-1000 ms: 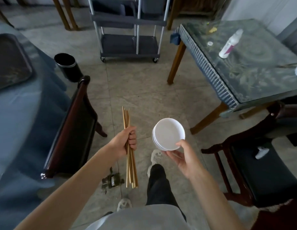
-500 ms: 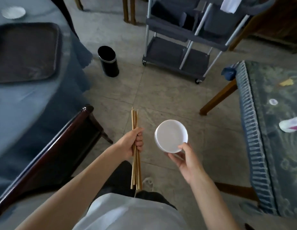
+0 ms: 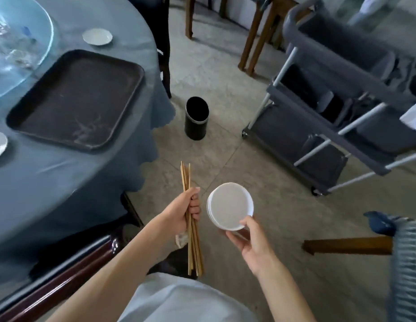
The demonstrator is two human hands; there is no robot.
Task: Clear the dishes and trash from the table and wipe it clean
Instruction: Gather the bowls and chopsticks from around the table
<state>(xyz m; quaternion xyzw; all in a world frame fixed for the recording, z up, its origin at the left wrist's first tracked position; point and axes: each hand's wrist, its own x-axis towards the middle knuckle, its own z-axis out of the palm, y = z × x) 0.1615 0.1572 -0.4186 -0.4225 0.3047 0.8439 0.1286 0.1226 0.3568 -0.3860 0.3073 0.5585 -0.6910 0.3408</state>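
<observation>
Left hand (image 3: 179,212): fist closed around a bundle of long wooden chopsticks (image 3: 190,219).
Right hand (image 3: 250,240): fingers pinching a stack of small white bowls (image 3: 229,209).

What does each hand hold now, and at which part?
The left hand grips a bundle of chopsticks near its middle. The right hand holds a stack of white bowls by the near rim.

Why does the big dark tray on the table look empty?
It is empty. The tray shows only bare dark surface with pale smears; nothing sits on it.
</observation>
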